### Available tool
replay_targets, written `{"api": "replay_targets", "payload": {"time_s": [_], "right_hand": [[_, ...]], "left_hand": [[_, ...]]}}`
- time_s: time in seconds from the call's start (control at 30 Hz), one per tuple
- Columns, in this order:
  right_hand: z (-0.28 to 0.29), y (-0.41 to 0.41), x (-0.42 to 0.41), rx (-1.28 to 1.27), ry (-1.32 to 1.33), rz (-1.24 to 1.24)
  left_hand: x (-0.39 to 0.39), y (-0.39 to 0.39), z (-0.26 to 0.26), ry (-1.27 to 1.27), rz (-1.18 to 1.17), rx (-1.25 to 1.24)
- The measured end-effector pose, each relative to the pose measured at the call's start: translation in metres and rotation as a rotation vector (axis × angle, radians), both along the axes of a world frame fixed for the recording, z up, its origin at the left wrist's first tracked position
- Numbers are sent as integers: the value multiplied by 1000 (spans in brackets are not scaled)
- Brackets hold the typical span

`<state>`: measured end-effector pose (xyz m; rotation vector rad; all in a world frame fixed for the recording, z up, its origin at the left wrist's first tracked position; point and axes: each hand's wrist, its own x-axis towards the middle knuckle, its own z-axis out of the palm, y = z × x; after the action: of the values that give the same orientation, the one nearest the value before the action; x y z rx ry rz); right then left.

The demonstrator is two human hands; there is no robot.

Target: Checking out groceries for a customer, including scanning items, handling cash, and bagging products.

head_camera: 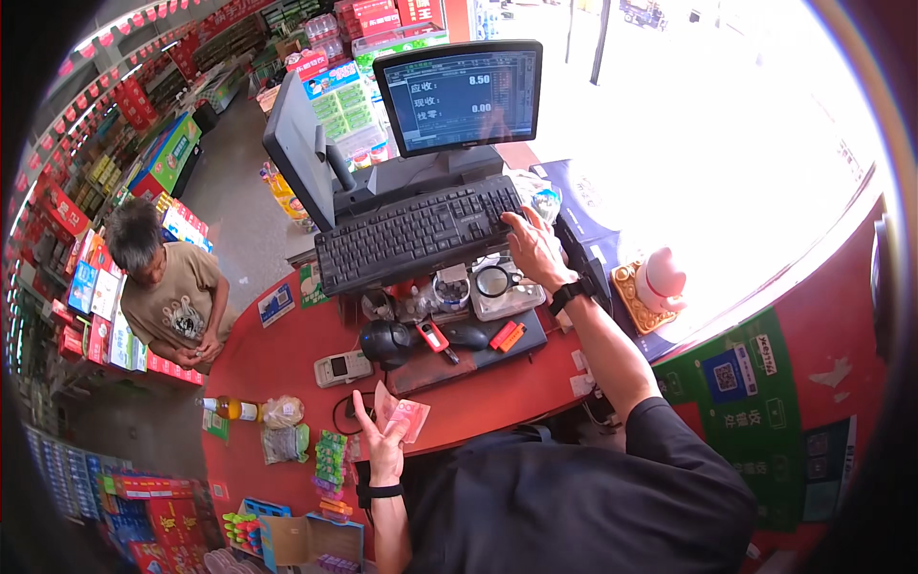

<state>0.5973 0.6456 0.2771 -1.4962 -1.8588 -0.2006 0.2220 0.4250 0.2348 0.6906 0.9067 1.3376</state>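
Note:
My left hand (386, 445) holds a folded red banknote (405, 418) between thumb and fingers, above the near edge of the red counter (287, 359). My right hand (534, 247) rests its fingers on the right end of a black keyboard (423, 226) and holds nothing that I can see. Behind the keyboard stands a lit monitor (462, 100), with a second screen (294, 143) turned away at its left. A card payment terminal (343, 368) lies left of a black barcode scanner (385, 343). Further left are a bottle of amber liquid (233, 409) and bagged goods (285, 443).
A person (176, 287) stands across the counter at the left, hands together. Lighters (508, 336), a magnifying glass (493, 281) and a plastic box sit below the keyboard. Open cartons (308, 538) stand at the near left, a pink bottle (660, 280) at the right.

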Motion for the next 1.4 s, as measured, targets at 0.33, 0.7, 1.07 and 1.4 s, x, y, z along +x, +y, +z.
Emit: {"api": "replay_targets", "payload": {"time_s": [0.33, 0.7, 1.07, 1.4], "right_hand": [[5, -9, 2, 61, 110, -33], [-17, -85, -41, -225, 453, 61], [-72, -196, -61, -805, 780, -44], [-112, -265, -14, -596, 861, -243]], "left_hand": [[2, 21, -33, 154, -73, -12], [41, 39, -52, 213, -350, -49], [123, 34, -61, 671, -526, 400], [105, 22, -127, 1591, -434, 487]]}}
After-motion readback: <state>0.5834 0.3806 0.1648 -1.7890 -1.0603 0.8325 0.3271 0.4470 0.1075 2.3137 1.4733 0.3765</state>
